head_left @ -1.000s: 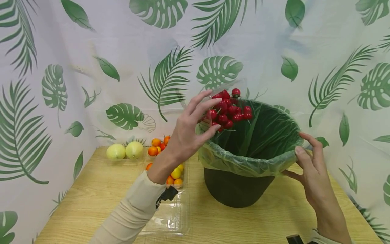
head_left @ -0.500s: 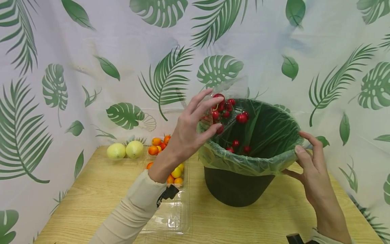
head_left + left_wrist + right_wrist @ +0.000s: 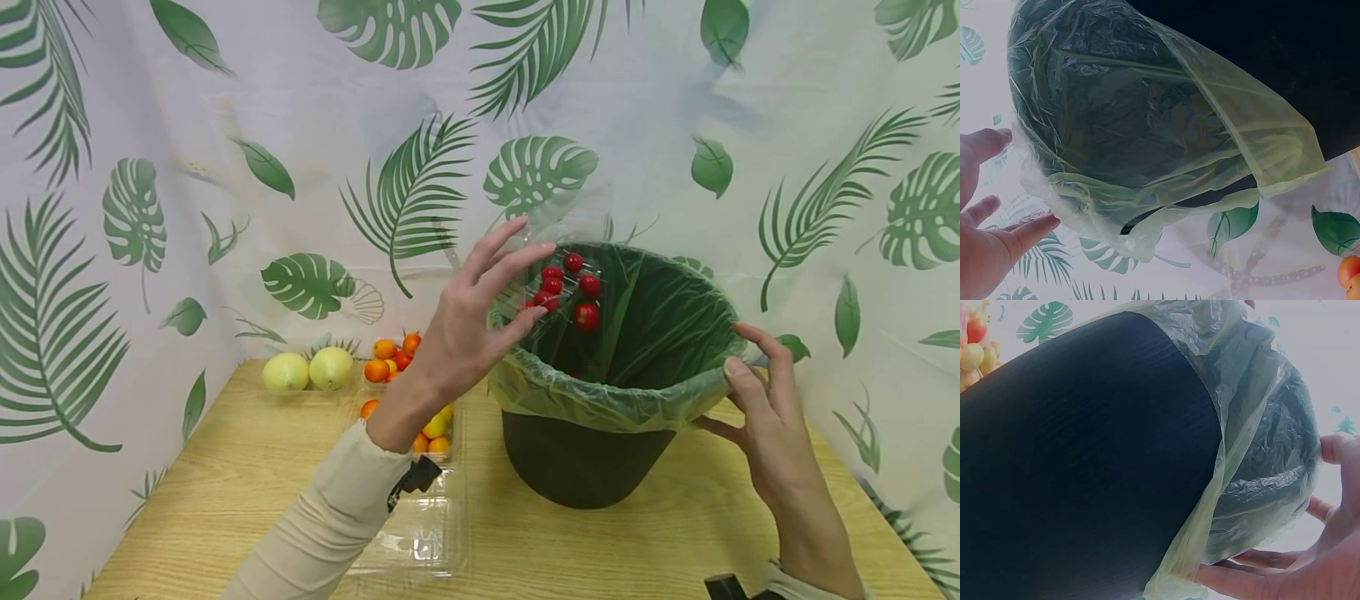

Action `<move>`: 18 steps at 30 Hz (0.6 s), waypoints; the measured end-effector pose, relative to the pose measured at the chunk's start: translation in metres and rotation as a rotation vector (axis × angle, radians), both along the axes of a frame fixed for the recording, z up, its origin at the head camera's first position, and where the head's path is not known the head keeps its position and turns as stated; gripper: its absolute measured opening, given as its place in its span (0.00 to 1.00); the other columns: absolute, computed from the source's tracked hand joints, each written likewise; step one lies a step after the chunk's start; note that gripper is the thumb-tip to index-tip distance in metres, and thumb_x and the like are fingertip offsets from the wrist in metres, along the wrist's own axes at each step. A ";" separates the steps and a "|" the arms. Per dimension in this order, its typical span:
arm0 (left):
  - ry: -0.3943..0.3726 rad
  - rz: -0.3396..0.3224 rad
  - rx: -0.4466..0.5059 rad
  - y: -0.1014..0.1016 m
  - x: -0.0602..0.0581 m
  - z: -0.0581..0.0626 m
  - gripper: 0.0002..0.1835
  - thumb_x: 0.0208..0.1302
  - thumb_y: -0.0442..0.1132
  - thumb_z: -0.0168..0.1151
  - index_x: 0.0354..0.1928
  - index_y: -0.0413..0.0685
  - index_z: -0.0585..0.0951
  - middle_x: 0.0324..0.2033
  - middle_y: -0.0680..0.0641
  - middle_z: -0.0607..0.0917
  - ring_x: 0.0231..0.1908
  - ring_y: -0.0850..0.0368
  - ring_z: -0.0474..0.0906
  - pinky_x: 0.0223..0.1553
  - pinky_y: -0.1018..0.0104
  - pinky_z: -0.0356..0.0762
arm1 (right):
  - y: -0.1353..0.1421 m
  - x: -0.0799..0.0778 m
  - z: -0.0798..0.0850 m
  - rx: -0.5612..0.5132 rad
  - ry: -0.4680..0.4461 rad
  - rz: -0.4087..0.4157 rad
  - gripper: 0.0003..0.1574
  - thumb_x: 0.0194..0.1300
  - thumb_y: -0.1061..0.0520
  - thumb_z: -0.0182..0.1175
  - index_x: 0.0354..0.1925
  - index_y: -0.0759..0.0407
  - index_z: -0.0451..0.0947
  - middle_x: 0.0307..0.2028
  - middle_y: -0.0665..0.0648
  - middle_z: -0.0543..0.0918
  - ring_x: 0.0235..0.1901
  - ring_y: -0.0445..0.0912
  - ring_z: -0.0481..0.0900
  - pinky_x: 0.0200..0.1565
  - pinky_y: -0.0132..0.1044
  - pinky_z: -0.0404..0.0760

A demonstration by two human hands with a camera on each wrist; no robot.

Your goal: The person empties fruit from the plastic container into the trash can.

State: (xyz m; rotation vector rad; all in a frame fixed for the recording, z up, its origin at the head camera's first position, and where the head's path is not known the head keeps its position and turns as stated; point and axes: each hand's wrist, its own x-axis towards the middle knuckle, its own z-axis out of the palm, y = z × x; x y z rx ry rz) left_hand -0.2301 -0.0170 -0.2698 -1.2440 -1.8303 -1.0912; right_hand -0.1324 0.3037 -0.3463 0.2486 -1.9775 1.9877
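I see the left hand point(image 3: 468, 321), fingers half-curled, grip a tilted clear box point(image 3: 577, 208) with red cherries point(image 3: 552, 286) over the rim of the bin point(image 3: 592, 467), near the table's point(image 3: 225, 500) far edge; the right hand point(image 3: 768, 417) pinches the lined rim.

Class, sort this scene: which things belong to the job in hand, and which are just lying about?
In the job:
left hand
held clear container
small red fruits
bin
liner
right hand

Apparently lying about:
two pale fruits
orange and yellow fruits
open clear box
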 end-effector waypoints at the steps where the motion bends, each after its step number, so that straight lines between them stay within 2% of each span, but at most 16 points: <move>1: -0.001 -0.004 0.002 0.000 0.000 0.000 0.31 0.62 0.29 0.72 0.68 0.44 0.74 0.74 0.39 0.64 0.72 0.48 0.66 0.68 0.63 0.70 | 0.000 0.000 0.000 0.001 -0.001 0.000 0.33 0.83 0.55 0.44 0.79 0.42 0.51 0.61 0.55 0.58 0.56 0.46 0.72 0.37 0.37 0.86; 8: -0.004 0.000 0.003 0.001 0.001 -0.001 0.32 0.61 0.28 0.73 0.68 0.44 0.74 0.74 0.37 0.64 0.67 0.49 0.72 0.65 0.64 0.73 | 0.000 0.000 0.000 0.002 0.002 0.000 0.33 0.83 0.55 0.44 0.79 0.42 0.51 0.61 0.55 0.58 0.55 0.46 0.73 0.37 0.37 0.86; 18: 0.014 0.026 -0.017 0.000 0.002 0.000 0.32 0.62 0.29 0.73 0.68 0.47 0.74 0.75 0.39 0.62 0.67 0.48 0.70 0.63 0.64 0.75 | 0.000 0.001 0.000 0.004 -0.002 -0.007 0.33 0.83 0.55 0.45 0.79 0.42 0.52 0.64 0.55 0.57 0.57 0.47 0.72 0.36 0.37 0.86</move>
